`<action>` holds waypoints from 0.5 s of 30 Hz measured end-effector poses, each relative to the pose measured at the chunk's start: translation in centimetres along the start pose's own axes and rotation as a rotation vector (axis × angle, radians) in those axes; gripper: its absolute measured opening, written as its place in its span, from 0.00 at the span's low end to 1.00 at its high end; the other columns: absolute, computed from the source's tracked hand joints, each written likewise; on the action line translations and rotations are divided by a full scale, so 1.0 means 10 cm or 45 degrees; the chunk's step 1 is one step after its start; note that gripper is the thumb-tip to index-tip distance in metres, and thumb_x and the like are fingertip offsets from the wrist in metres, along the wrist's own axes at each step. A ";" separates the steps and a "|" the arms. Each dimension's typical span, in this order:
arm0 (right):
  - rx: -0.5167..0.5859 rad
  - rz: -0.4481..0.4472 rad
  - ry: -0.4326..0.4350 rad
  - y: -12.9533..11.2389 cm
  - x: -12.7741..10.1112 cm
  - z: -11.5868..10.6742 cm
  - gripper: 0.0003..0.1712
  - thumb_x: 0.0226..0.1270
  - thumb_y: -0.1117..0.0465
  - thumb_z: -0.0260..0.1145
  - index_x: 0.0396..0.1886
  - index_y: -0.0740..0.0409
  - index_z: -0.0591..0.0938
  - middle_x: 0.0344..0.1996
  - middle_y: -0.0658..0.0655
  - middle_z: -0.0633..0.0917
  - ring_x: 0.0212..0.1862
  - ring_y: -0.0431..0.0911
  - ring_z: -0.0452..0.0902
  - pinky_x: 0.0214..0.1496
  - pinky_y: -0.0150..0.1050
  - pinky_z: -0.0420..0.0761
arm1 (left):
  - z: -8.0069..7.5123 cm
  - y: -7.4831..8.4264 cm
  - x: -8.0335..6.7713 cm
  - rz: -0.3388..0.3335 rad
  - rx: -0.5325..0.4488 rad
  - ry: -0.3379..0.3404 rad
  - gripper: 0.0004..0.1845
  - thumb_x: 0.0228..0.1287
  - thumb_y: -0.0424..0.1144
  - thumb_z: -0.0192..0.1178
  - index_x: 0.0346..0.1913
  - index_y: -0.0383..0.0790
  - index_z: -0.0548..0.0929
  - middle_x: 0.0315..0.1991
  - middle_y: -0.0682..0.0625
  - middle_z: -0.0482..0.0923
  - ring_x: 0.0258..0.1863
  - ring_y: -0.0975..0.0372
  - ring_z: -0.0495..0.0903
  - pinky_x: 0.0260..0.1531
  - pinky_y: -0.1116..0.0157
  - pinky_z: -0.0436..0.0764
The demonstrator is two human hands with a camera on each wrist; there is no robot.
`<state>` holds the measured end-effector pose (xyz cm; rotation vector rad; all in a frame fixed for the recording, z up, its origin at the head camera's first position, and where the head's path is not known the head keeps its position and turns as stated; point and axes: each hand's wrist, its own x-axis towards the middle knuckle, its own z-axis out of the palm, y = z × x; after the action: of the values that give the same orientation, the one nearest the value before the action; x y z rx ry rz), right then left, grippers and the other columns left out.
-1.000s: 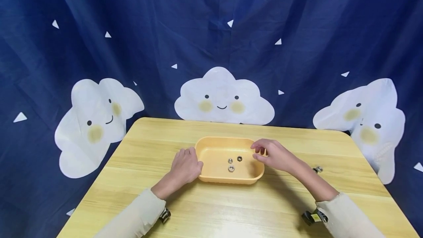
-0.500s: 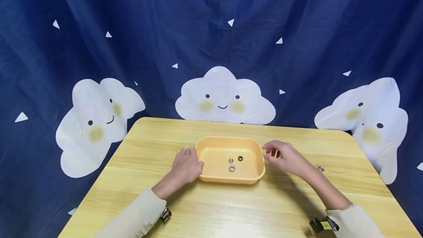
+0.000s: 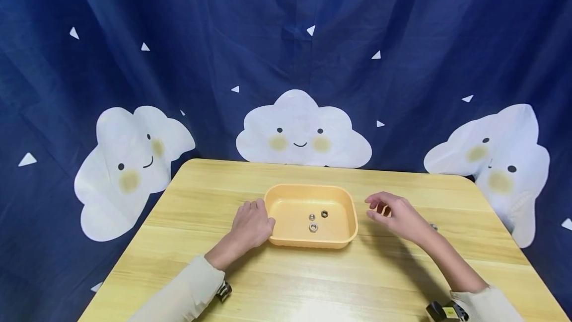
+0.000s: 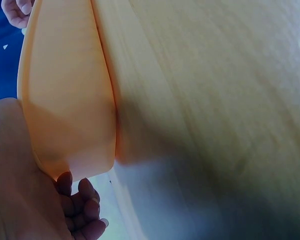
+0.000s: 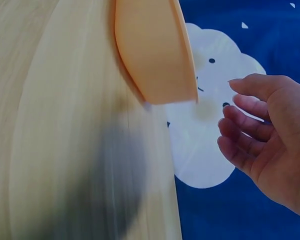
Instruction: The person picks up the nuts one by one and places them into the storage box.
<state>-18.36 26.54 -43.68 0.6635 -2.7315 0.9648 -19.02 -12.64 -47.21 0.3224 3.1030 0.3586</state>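
1. A pale wooden tabletop (image 3: 313,277) stands in front of a dark blue curtain (image 3: 286,39) printed with smiling white clouds and small white triangles.
2. An orange plastic tray (image 3: 311,244), oblong with rounded corners, sits near the middle of the tabletop, a little toward its far edge.
3. Three small metal hex nuts lie close together on the tray's floor: one (image 3: 324,213) toward the far side, one (image 3: 312,217) just left of it, and one (image 3: 313,227) nearest the person.
4. The left hand (image 3: 251,226) rests on the tabletop against the tray's left end. Its fingers are loosely curled and close together, knuckles up, with the thumb touching the tray's near left corner. The left wrist view shows the curled fingertips (image 4: 82,210) beside the tray's outer wall (image 4: 65,90).
5. The right hand (image 3: 397,214) is above the tabletop just right of the tray, apart from it. Its fingers (image 5: 245,127) are relaxed, slightly bent and a little apart, and they hold nothing.
6. Another metal nut (image 3: 433,226) lies on the tabletop toward the right edge, partly hidden behind the right wrist.
7. Both forearms wear cream sleeves (image 3: 187,287), and a small camera clip (image 3: 222,290) shows under each wrist.
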 end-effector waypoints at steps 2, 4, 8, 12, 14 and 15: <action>-0.012 0.006 0.017 0.02 -0.03 -0.01 0.12 0.64 0.63 0.74 0.46 0.60 0.86 0.34 0.48 0.86 0.35 0.31 0.76 0.36 0.33 0.81 | 0.00 0.00 0.00 -0.002 0.006 -0.004 0.13 0.67 0.44 0.50 0.35 0.37 0.67 0.29 0.46 0.66 0.31 0.52 0.64 0.36 0.61 0.64; -0.024 0.011 0.036 0.05 -0.05 -0.02 0.12 0.64 0.62 0.74 0.46 0.60 0.86 0.34 0.48 0.86 0.36 0.32 0.76 0.37 0.34 0.81 | 0.00 -0.01 0.00 -0.004 0.013 -0.006 0.13 0.68 0.44 0.50 0.35 0.36 0.67 0.29 0.45 0.66 0.31 0.52 0.64 0.36 0.61 0.64; -0.037 0.014 0.075 0.08 -0.09 -0.05 0.13 0.64 0.62 0.74 0.47 0.60 0.86 0.36 0.49 0.88 0.38 0.35 0.77 0.38 0.34 0.81 | 0.00 0.00 0.01 -0.008 0.011 -0.007 0.13 0.68 0.44 0.50 0.35 0.36 0.67 0.30 0.45 0.66 0.31 0.52 0.64 0.36 0.60 0.64; -0.044 0.017 0.094 0.12 -0.15 -0.08 0.14 0.64 0.63 0.74 0.48 0.60 0.86 0.36 0.50 0.88 0.37 0.36 0.77 0.38 0.34 0.81 | -0.01 0.01 0.00 -0.011 -0.002 -0.008 0.13 0.68 0.44 0.51 0.36 0.36 0.68 0.30 0.45 0.67 0.32 0.52 0.64 0.37 0.60 0.64; -0.050 0.018 0.095 0.14 -0.18 -0.09 0.14 0.64 0.63 0.75 0.47 0.60 0.86 0.37 0.50 0.88 0.37 0.36 0.77 0.37 0.34 0.81 | -0.01 0.01 0.00 -0.013 -0.002 -0.007 0.13 0.68 0.45 0.51 0.36 0.36 0.68 0.30 0.45 0.67 0.32 0.52 0.65 0.37 0.60 0.65; -0.053 0.018 0.095 0.15 -0.20 -0.09 0.14 0.63 0.63 0.75 0.47 0.60 0.86 0.37 0.50 0.88 0.37 0.35 0.77 0.37 0.34 0.81 | -0.01 0.01 0.00 -0.013 -0.002 -0.006 0.13 0.68 0.45 0.51 0.36 0.36 0.68 0.30 0.45 0.67 0.32 0.52 0.65 0.37 0.60 0.65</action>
<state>-17.32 28.88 -44.42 0.5896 -2.6867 0.9137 -19.03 -12.58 -47.11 0.3066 3.0985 0.3596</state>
